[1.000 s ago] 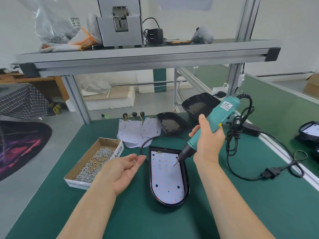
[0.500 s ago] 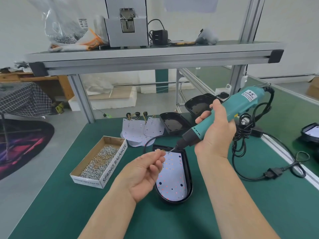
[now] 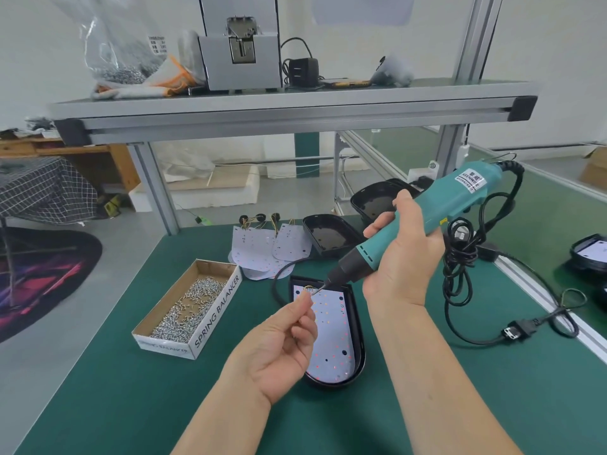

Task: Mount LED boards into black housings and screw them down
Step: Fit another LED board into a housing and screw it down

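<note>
The left hand [image 3: 279, 353] is raised palm-up over the near half of the work, thumb and forefinger [image 3: 307, 298] pinched together on a tiny piece [image 3: 310, 291] too small to identify, the other fingers curled. That piece meets the bit tip of the teal electric screwdriver [image 3: 437, 208], which slants down from two o'clock. The right hand [image 3: 404, 254] is wrapped tight round the screwdriver's body. Directly under both hands lies the black housing [image 3: 360, 353] with a white LED board [image 3: 331, 333] seated inside it, on the green table [image 3: 131, 405]. From that housing, a cardboard box [image 3: 218, 310] of loose screws [image 3: 187, 300] sits at nine o'clock, a few bare LED boards [image 3: 269, 247] lie fanned at eleven o'clock, and two empty housings [image 3: 328, 236] stand at twelve to one o'clock. The screwdriver's black cord [image 3: 460, 267] hangs coiled at three o'clock, its plug [image 3: 519, 331] lying on the table.
</note>
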